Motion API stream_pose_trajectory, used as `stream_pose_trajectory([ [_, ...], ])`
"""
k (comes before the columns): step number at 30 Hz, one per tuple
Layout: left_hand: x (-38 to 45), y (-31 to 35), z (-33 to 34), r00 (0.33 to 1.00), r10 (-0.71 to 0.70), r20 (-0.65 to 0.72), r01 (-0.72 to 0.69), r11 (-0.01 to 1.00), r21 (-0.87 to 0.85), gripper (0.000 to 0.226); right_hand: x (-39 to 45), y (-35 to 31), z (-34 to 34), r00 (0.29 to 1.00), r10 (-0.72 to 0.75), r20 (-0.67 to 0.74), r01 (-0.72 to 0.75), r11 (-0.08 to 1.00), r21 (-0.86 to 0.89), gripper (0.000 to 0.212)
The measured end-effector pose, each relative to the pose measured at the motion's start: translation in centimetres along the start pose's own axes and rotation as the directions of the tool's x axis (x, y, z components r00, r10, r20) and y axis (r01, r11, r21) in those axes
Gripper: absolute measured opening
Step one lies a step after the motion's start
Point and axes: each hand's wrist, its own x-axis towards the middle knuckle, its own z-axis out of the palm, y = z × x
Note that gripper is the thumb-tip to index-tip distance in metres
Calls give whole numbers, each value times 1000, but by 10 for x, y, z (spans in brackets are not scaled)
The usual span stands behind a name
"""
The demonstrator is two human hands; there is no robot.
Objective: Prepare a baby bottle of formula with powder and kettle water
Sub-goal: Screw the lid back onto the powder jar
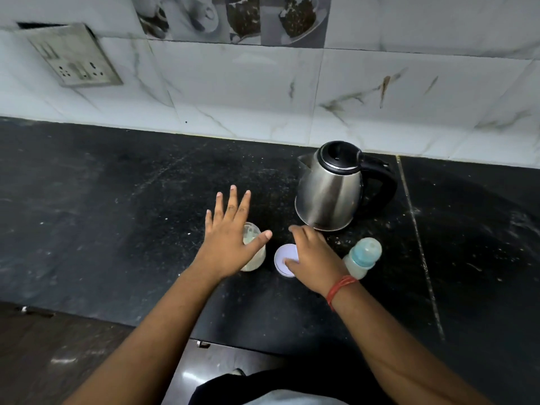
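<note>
Left hand [226, 238] above powder jar [253, 252].

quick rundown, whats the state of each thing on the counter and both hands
kettle: upright, lid shut
powder jar: upright, open, powder inside
white lid: off the jar, flat on the counter
baby bottle: capped, leaning
left hand: open, above the jar
right hand: fingers on the white lid
</note>
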Motion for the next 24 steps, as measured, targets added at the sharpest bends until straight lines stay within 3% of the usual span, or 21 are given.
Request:
stream_pose_trajectory([
  [3,-10,-25,-5,994,-69,85,92,947,-307,115,6,-1,19,987,58,147,-41,992,-117,84],
  [5,-16,-43,-1,984,-91,154,149,893,-425,126,9,-3,26,977,97,189,-66,984,-165,88],
  [8,-24,-61,9,965,-79,252,195,856,-479,137,9,-6,32,968,143,208,-99,973,-206,92],
  [12,-26,-65,24,949,-54,309,225,806,-548,133,8,-9,35,972,161,169,-116,962,-246,88],
  [16,-25,-63,36,956,-42,292,217,770,-599,126,5,-11,31,979,164,121,-138,970,-199,84],
  [24,-23,-56,51,990,-66,129,133,758,-639,107,-5,-15,9,981,190,-26,-188,979,74,84],
])
